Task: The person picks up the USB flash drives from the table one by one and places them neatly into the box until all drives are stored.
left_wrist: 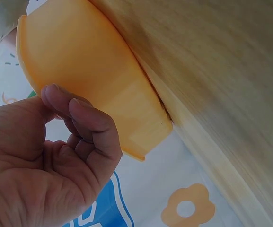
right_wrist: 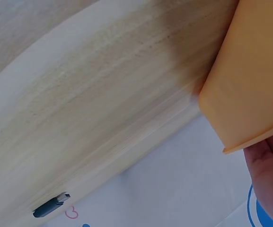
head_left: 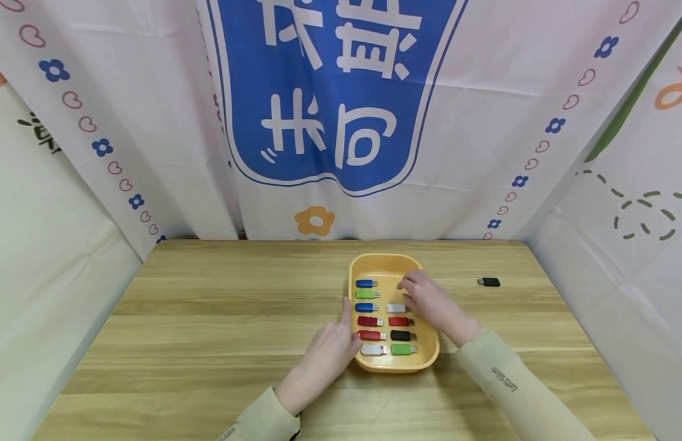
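A yellow plastic tray [head_left: 393,369] holds several USB flash drives in two columns. The left column shows a blue USB drive [head_left: 364,283], a green one, another blue, two red and a white one. On the right are a white USB drive [head_left: 394,308], a red, a black and a green one. My left hand [head_left: 328,347] grips the tray's left rim, its index finger along the side and several other fingers curled. Over the right rim reaches my right hand [head_left: 429,299], bent fingers inside the tray above the white drive. Whether it pinches anything is hidden.
A black USB drive [head_left: 489,282] lies apart on the wooden table [head_left: 236,306], right of the tray. Behind the table's far edge hangs a printed white curtain [head_left: 462,153] with a blue sign. White cloth also borders both sides.
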A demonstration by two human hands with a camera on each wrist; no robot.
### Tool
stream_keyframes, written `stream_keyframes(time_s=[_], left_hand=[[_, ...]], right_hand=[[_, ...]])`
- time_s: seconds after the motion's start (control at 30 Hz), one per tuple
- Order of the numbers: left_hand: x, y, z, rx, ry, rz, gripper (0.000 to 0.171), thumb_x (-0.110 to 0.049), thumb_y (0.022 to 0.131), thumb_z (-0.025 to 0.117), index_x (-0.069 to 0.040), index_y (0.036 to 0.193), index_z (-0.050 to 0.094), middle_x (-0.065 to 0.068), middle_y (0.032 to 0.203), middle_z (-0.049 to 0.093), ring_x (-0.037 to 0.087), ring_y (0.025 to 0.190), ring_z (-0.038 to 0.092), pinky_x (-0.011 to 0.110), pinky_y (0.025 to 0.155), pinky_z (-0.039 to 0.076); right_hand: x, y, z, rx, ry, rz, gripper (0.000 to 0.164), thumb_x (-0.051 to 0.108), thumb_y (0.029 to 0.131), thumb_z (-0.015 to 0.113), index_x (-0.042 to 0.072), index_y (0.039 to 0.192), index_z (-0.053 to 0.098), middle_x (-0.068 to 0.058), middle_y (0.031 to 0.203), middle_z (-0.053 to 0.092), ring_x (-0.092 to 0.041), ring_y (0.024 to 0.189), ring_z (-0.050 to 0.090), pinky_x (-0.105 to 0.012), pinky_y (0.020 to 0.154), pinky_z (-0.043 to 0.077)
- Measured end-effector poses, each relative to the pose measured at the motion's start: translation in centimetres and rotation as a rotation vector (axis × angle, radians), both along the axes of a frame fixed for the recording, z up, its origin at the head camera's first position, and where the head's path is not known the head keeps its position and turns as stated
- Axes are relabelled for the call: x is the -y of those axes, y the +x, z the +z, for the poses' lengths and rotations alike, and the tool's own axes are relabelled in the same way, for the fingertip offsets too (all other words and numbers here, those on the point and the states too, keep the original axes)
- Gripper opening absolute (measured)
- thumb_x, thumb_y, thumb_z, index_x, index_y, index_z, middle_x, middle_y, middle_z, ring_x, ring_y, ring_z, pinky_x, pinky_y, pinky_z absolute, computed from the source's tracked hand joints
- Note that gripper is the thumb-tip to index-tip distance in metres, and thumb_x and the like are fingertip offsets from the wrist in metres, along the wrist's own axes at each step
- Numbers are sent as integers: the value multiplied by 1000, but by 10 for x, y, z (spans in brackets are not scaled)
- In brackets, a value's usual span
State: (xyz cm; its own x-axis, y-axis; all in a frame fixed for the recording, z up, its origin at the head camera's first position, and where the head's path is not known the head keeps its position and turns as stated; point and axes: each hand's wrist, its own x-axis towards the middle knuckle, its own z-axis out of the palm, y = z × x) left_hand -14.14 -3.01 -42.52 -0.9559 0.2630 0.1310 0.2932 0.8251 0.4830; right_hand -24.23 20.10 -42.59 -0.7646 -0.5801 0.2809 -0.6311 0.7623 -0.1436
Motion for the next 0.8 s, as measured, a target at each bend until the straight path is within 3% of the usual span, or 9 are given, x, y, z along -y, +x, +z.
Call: stream_keyframes(time_s=[0.33, 0.57, 0.8], left_hand=[[0, 0, 0, -27, 1, -3, 76, -8, 87, 68, 14, 149, 29, -2, 57, 48, 5, 43, 38, 19, 38, 32], [0, 0, -1, -34, -5, -1, 76, -9, 87, 68, 14, 149, 29, -2, 57, 47, 5, 43, 37, 18, 38, 31], [1, 1, -2, -49, -5, -9, 76, -8, 87, 68, 15, 148, 29, -2, 56, 47, 5, 43, 36, 18, 38, 31]], right_hand=[[-7, -4, 7, -117, -112, -76, 15, 3, 85, 73, 1, 100, 72, -12, 102, 70, -28, 99, 65, -40, 84, 58], [-16, -5, 10, -113, -180, -156, 15, 2, 86, 71, -1, 101, 71, -16, 103, 69, -31, 100, 65, -43, 82, 59], [-30, -6, 10, -75, -239, -299, 15, 6, 89, 68, -2, 102, 70, -19, 105, 67, -36, 100, 64, -49, 85, 57]])
